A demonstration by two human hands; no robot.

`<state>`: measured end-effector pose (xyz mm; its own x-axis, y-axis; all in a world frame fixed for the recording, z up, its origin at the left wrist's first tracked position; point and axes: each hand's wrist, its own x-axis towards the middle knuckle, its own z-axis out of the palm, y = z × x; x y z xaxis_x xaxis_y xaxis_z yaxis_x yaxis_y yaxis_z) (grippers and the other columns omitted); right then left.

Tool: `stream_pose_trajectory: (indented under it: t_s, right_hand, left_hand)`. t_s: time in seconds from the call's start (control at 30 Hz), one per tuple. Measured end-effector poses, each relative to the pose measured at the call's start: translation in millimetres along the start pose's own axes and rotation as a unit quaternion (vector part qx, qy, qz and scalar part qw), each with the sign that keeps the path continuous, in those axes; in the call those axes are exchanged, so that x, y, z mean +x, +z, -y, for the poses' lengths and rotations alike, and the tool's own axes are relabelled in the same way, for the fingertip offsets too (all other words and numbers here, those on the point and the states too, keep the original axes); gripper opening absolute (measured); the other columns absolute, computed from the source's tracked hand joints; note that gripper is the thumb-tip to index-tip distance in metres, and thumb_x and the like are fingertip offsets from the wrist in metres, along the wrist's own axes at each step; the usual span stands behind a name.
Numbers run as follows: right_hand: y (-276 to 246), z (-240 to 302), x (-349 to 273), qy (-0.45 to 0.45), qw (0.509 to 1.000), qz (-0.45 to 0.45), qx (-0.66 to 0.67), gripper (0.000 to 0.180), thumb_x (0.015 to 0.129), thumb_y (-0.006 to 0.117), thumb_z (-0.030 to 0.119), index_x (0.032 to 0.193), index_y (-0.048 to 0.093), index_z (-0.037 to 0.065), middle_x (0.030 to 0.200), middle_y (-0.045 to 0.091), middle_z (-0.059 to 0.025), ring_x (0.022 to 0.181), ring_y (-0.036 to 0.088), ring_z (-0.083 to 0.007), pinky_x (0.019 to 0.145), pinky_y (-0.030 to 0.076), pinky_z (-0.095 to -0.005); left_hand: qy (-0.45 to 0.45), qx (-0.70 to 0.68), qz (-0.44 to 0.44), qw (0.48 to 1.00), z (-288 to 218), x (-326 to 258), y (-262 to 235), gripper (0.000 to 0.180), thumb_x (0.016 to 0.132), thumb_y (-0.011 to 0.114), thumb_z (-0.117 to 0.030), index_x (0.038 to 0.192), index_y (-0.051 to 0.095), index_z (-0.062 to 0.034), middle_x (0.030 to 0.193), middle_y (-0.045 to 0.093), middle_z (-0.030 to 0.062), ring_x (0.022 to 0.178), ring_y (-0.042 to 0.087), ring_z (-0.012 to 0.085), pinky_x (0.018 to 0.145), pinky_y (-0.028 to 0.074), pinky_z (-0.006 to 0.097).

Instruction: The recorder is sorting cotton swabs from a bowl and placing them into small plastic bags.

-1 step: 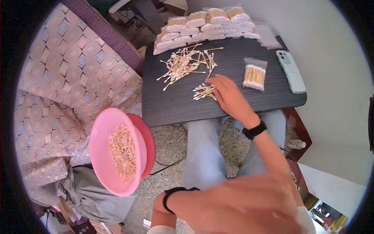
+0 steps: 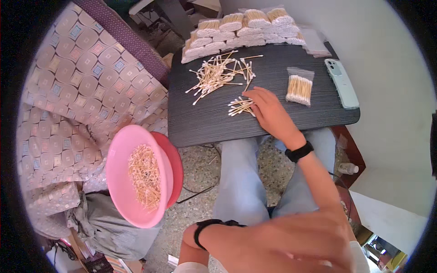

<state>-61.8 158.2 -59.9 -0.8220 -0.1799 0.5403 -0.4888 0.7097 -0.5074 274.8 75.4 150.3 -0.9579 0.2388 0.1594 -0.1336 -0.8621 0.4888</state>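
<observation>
On the black table (image 2: 205, 125), my right hand (image 2: 273, 113), with a dark band at its wrist, rests with its fingers curled around a small bunch of cotton swabs (image 2: 239, 107). Their white tips poke out to the left, between thumb and fingers. Just beyond lies a larger loose heap of cotton swabs (image 2: 215, 75). A filled clear bag of swabs (image 2: 299, 88) sits right of my right hand. My left hand (image 2: 291, 241), also with a black wristband, is raised close to the camera over my lap. Motion smears its fingers, so what they do is hidden.
Packed bags of swabs (image 2: 241, 29) are stacked along the table's far edge, with flat clear bags (image 2: 315, 43) beside them. A pale green phone (image 2: 342, 84) lies at the right edge. Left of my legs, a pink basin (image 2: 119, 182) of swabs rests on a red stool (image 2: 176, 182).
The whole scene has shifted very slightly right in the picture. My left hand sits a little lower and remains blurred. My right hand stays on the small bunch of swabs.
</observation>
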Motion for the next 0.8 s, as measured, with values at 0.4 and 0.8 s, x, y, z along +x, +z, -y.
stream_pose_trajectory:
  t_s: [0.4,0.8]
  right_hand:
    - [0,13,10,-0.052,0.998,-0.017,0.008,0.029,0.076,0.057,-0.001,0.105,0.057,0.003,0.108,0.055,-0.0121,0.108,0.05,-0.0312,0.094,0.04,-0.0411]
    - [1,16,10,-0.032,0.999,0.008,0.024,0.025,0.084,0.053,0.0,0.108,0.058,0.005,0.114,0.055,-0.0117,0.114,0.048,-0.032,0.097,0.039,-0.0413]
  left_hand:
    - [0.041,-0.226,0.204,0.952,-41,158,-44,0.024,0.089,0.059,-0.016,0.079,0.066,0.0042,0.067,0.057,0.0102,0.058,0.055,0.0178,0.047,0.04,0.026]
    - [-0.076,-0.086,0.29,0.95,-52,167,-70,0.005,0.081,0.058,0.003,0.083,0.062,0.0038,0.069,0.055,0.0098,0.055,0.055,0.0192,0.046,0.042,0.025]
